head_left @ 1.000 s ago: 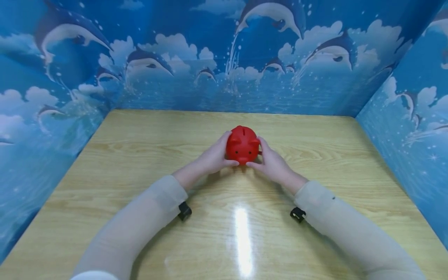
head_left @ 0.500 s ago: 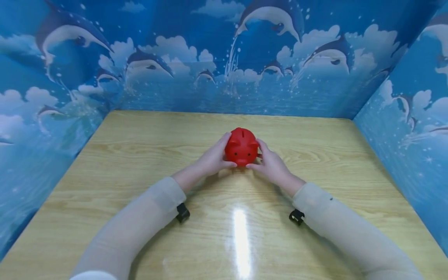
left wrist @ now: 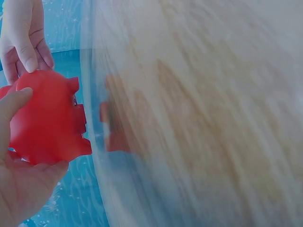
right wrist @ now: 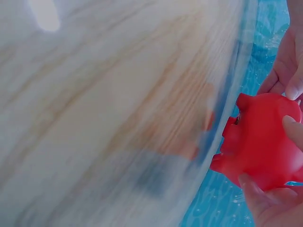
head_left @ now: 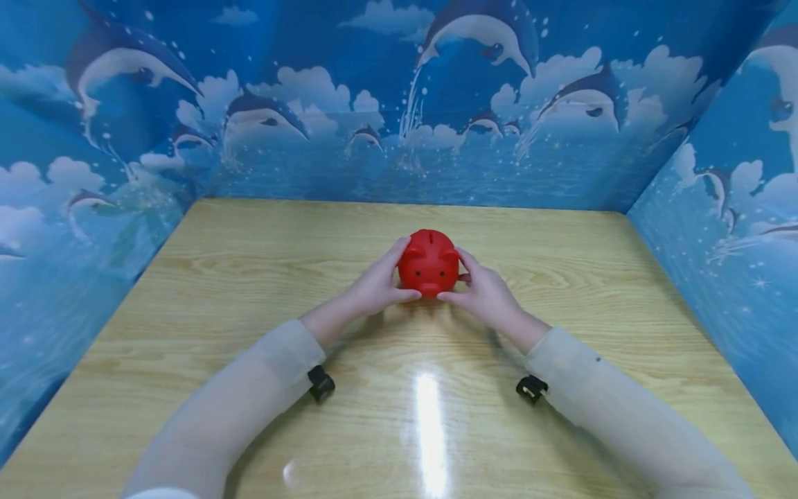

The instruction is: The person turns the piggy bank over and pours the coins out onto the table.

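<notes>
A red piggy bank, its coin slot on top and its snout toward the person, is held between both hands near the table's middle. The left hand grips its left side, with the thumb across the front below the face. On the opposite side the right hand grips it the same way, thumb beside the snout. In the left wrist view the piggy bank's short feet stand a small gap away from their reflection in the glossy tabletop. The far fingers are partly hidden behind its body.
The wood-grain table is glossy, with a bright light streak toward the front. Blue dolphin-print walls border it at the back and both sides. A small black device sits at the left cuff, another at the right.
Both hands keep their grip on the piggy bank. It sits very slightly lower and farther left in the head view, where the whole scene has shifted a little too.
</notes>
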`<state>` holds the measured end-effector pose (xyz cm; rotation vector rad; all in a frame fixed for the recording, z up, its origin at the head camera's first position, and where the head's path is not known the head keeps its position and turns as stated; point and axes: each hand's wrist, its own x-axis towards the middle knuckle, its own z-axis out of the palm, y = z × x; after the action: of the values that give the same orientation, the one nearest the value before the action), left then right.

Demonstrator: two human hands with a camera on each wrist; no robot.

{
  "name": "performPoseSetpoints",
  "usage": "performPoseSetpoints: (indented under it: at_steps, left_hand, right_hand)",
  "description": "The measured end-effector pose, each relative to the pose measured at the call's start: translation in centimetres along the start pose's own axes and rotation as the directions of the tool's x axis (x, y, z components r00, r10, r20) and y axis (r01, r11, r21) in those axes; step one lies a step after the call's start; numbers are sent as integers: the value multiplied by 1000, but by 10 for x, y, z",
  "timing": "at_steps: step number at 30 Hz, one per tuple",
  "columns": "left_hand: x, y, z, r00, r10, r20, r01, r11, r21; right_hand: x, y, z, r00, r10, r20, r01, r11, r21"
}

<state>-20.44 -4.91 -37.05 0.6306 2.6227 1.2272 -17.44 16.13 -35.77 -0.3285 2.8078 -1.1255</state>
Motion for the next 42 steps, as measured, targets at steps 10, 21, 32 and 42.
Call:
performPoseSetpoints:
  at_steps: [10, 21, 32, 42]
  left_hand:
    - [-5, 5, -4, 1000, 3, -5, -3, 999, -51]
    - [-5, 6, -4, 999, 21, -41, -27, 990, -137]
    - [-4, 7, -2, 998, -45, -32, 33, 956, -292]
    - [-8, 14, -7, 998, -57, -25, 46, 946, -320]
  right_hand:
    - [-4, 5, 0, 999, -49, -15, 50, 995, 89]
    - [-2, 7, 0, 992, -125, -23, 126, 990, 57]
    - [-2, 8, -1, 987, -144, -75, 147, 989, 29]
    - [-3, 10, -5, 987, -141, -81, 146, 988, 59]
